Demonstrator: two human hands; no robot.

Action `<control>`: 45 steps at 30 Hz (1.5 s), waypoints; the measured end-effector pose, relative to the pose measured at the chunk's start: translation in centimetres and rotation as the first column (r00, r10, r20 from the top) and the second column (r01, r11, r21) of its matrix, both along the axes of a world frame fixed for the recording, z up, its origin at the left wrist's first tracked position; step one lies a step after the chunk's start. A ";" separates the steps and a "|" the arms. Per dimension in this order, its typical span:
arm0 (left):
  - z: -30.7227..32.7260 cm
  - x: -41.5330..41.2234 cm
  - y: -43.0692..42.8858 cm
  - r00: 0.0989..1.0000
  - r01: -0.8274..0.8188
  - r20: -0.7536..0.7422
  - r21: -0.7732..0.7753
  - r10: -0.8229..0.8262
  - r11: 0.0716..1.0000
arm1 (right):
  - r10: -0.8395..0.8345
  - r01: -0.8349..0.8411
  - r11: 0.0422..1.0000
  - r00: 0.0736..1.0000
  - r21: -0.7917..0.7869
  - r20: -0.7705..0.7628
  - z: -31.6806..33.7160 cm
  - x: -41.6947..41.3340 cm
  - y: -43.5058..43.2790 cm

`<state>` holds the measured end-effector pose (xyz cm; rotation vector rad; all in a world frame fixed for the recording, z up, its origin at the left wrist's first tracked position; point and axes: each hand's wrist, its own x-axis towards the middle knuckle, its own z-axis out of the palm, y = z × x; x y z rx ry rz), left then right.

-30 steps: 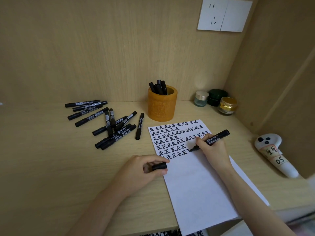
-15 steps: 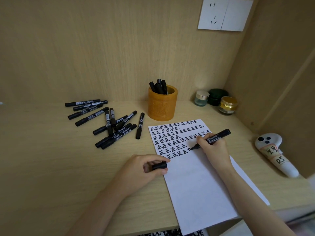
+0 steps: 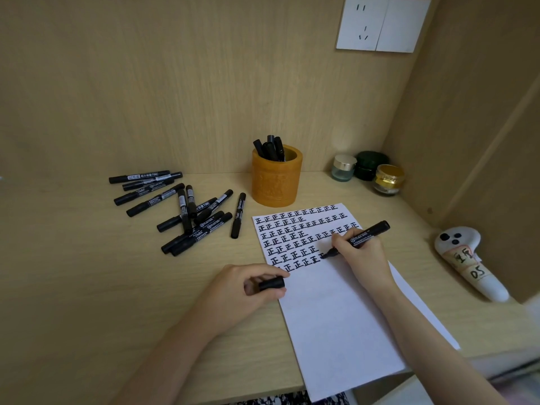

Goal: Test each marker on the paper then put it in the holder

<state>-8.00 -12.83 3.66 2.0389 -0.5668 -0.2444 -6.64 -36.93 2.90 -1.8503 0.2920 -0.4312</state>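
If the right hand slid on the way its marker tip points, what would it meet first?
Likely the cap that the left hand pinches at the edge of the paper, though depth is unclear.

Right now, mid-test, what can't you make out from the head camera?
- Orange carved holder: head view, its wall hides the lower ends of the black markers inside; count unclear.
- Black cap: head view, left hand's fingers cover one end.
- Black marker in the right hand: head view, stroke at its tip too small to judge.
- Loose black markers: head view, fine label print too small to read.
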 end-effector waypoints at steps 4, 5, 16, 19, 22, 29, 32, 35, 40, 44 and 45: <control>-0.1 0.1 0.0 1.000 0.005 0.001 0.002 -0.005 1.000 | -0.005 0.005 1.000 1.000 -0.008 0.008 -0.1 0.1 -0.1; -0.1 0.1 0.0 1.000 0.004 0.003 0.000 -0.004 1.000 | -0.007 0.007 1.000 1.000 -0.004 0.010 -0.1 0.1 -0.1; 0.1 0.0 0.0 1.000 0.012 0.006 0.004 -0.012 1.000 | 0.023 -0.024 1.000 1.000 -0.018 -0.013 0.0 0.0 -0.1; 0.2 0.0 0.0 1.000 0.008 0.003 0.005 -0.008 1.000 | -0.010 0.009 0.999 1.000 -0.034 -0.008 0.0 -0.1 -0.1; 0.1 0.0 -0.1 1.000 0.008 0.006 0.002 -0.008 1.000 | -0.046 0.046 0.998 0.999 -0.038 -0.001 0.2 -0.1 -0.1; 0.1 0.0 -0.1 1.000 0.011 0.014 -0.002 -0.011 1.000 | -0.066 0.066 0.997 0.998 -0.040 -0.008 0.4 -0.1 -0.1; 0.0 0.1 0.0 1.000 0.012 0.010 -0.004 -0.012 1.000 | -0.066 0.066 0.997 0.998 -0.038 -0.007 0.5 -0.2 0.0; -0.2 0.1 0.0 1.000 0.008 0.010 -0.004 -0.008 1.000 | -0.061 0.061 0.998 0.998 -0.031 -0.001 0.5 -0.3 0.0; -0.3 0.2 0.1 1.000 0.012 0.014 0.005 -0.012 1.000 | -0.060 0.060 0.998 0.998 0.000 0.007 0.3 -0.1 -0.2; -0.4 0.3 0.0 1.000 0.012 0.016 -0.007 -0.012 1.000 | -0.052 0.040 0.982 0.997 0.183 0.060 0.5 0.0 -0.7; -0.4 0.3 0.1 1.000 0.005 0.023 -0.008 -0.005 1.000 | -0.039 0.024 0.978 0.997 0.205 0.072 0.8 -0.1 -0.7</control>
